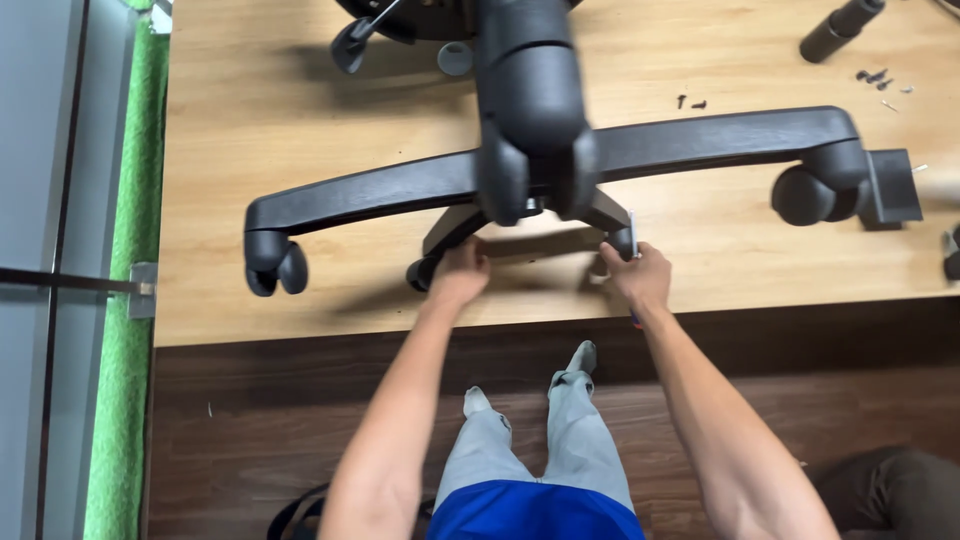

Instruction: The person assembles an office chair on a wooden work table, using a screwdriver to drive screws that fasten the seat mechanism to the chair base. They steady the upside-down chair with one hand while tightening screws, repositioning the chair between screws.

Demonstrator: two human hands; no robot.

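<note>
— Where is the chair base point(400, 190)?
— On the wooden table point(250, 110), its near legs close to the front edge; bare wood lies left of it.
— And the hands?
— Both arms reach forward. The left hand point(460, 275) grasps one short leg, the right hand point(637, 275) clasps another beside a caster point(805, 195). Screws point(877, 78) lie far right; dark floor point(250, 420) below.

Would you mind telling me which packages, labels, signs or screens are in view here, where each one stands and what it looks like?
None in view: no package, label, sign or screen shows.
What is there instead: a black chair base with wheels on the wooden table, held by the left hand and right hand, with small dark screws at the far right.
</note>
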